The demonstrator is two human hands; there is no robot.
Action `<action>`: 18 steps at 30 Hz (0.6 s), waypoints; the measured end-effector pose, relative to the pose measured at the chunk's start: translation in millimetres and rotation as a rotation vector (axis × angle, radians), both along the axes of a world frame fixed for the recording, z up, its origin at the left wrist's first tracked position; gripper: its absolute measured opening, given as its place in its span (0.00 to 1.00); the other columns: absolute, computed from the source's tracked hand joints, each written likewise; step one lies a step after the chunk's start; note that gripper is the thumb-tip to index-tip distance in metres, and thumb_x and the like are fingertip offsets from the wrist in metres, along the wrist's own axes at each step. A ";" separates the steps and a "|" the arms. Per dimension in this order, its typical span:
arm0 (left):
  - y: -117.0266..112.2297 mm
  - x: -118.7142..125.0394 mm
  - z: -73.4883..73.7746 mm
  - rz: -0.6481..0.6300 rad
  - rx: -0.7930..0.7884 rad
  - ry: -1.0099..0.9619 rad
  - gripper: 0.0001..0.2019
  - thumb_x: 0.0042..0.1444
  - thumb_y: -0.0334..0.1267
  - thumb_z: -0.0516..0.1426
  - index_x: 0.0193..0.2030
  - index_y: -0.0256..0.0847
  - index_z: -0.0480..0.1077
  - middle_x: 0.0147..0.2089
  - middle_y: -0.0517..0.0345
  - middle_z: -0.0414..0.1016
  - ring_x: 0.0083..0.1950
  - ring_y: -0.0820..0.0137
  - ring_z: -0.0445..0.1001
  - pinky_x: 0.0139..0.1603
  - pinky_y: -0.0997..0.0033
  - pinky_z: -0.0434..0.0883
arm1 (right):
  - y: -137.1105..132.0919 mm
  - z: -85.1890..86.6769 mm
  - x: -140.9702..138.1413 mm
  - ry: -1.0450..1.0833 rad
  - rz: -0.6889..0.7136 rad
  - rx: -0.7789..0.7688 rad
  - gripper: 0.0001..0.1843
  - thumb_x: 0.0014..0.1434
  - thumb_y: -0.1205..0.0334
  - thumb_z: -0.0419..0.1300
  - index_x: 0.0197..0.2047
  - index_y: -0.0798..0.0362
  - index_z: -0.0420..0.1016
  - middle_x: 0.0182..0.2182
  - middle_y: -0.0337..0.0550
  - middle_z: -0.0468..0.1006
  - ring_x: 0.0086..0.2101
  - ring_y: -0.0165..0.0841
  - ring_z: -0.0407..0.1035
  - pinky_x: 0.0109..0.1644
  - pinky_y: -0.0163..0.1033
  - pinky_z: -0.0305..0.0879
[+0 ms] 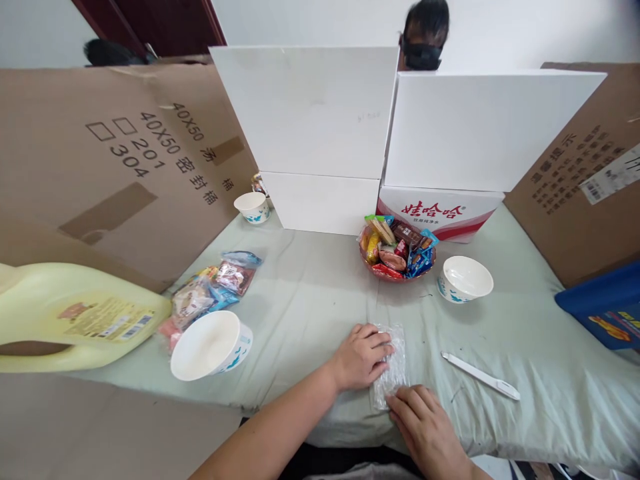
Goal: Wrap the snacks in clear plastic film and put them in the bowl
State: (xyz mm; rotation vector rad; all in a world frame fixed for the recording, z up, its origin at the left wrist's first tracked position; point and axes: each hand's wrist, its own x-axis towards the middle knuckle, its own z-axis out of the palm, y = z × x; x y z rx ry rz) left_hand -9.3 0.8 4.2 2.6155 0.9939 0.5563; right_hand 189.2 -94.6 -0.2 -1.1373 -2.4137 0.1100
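A clear plastic packet (394,363) lies flat on the pale green cloth (310,293) near the front edge. My left hand (361,355) rests on the packet's left side, fingers pressing down on it. My right hand (425,423) touches the packet's near end with its fingertips. A white pen-like tool (481,376) lies just to the right of both hands.
A red bowl of wrapped snacks (397,254) and a white paper bowl (465,279) stand behind the hands. Another paper bowl (211,345), loose snack packets (210,290) and a yellow jug (75,317) sit left. Cardboard (115,153) and white boxes (310,113) wall the area; a person's head (424,37) shows behind.
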 end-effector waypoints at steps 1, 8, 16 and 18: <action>0.3 -0.4 0.5 -0.014 -0.008 -0.002 0.15 0.58 0.42 0.59 0.52 0.47 0.72 0.55 0.56 0.74 0.55 0.60 0.65 0.54 0.58 0.61 | 1.1 2.8 -0.5 0.000 0.032 -0.013 0.15 0.66 0.68 0.48 0.51 0.51 0.71 0.36 0.43 0.75 0.36 0.34 0.68 0.42 0.40 0.65; 2.3 -2.7 2.1 -0.022 -0.104 -0.057 0.25 0.57 0.41 0.57 0.62 0.45 0.63 0.55 0.53 0.74 0.55 0.59 0.65 0.56 0.57 0.62 | 26.1 34.1 3.2 0.062 0.172 -0.084 0.15 0.63 0.72 0.47 0.48 0.52 0.69 0.38 0.45 0.75 0.42 0.36 0.68 0.48 0.43 0.64; 6.1 -5.8 -7.0 0.010 -0.141 -0.195 0.42 0.48 0.24 0.50 0.70 0.41 0.40 0.58 0.48 0.68 0.56 0.60 0.66 0.57 0.52 0.65 | 101.9 12.5 -10.5 -0.081 -0.067 -0.093 0.14 0.65 0.72 0.46 0.48 0.52 0.69 0.34 0.41 0.73 0.31 0.31 0.69 0.33 0.34 0.61; 6.8 -6.2 -8.9 0.032 -0.121 -0.258 0.40 0.51 0.23 0.48 0.70 0.41 0.40 0.63 0.45 0.61 0.62 0.60 0.62 0.60 0.51 0.63 | 109.7 2.8 -15.7 -0.088 -0.136 -0.067 0.13 0.65 0.71 0.47 0.47 0.52 0.69 0.32 0.41 0.73 0.30 0.31 0.69 0.32 0.34 0.60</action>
